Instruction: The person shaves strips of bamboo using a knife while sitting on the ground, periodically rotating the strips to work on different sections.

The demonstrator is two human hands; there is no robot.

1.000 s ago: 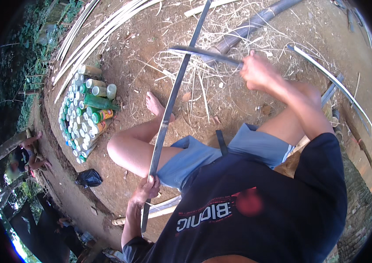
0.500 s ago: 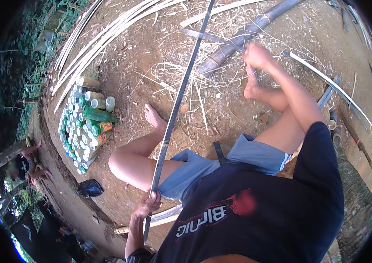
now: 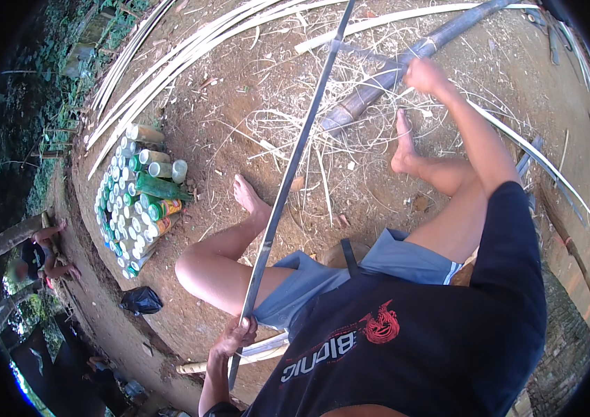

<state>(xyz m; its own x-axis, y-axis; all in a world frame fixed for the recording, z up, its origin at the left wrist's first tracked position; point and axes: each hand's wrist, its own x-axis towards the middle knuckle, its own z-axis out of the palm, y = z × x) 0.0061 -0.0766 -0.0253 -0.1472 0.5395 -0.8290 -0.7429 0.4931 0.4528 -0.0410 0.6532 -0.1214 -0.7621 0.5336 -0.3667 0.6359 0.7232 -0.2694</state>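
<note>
Left hand [image 3: 234, 337] at seven o'clock, fingers wrapped and thumb laid along the lower part of a long, flat, dark-grey strip [image 3: 285, 187]; firm clasp, as far as I can read it over my feed. Strip runs slantwise from seven o'clock, over the bare left thigh [image 3: 229, 285], up to just past twelve, where its far end leaves my view. Right hand [image 3: 425, 75] out at half past one, arm stretched, closed in a fist round what I take for the handle of a thin grey knife [image 3: 371, 55]; handle hidden from me. Blade points between nine and ten and overlaps the strip near the upper edge; too blurred for me to tell whether they touch. Beneath, at one o'clock, a dark, jointed bamboo pole [image 3: 357, 104] lies among pale, curling shavings [image 3: 354, 75] on brown earth. At eleven I log long, pale, narrow slats [image 3: 198, 50] side by side; at nine, a packed cluster of clear and green bottles [image 3: 128, 208]; at eight, a crumpled black plastic bag [image 3: 142, 300]. Another person [image 3: 43, 254] sits well apart, just under nine.
</note>
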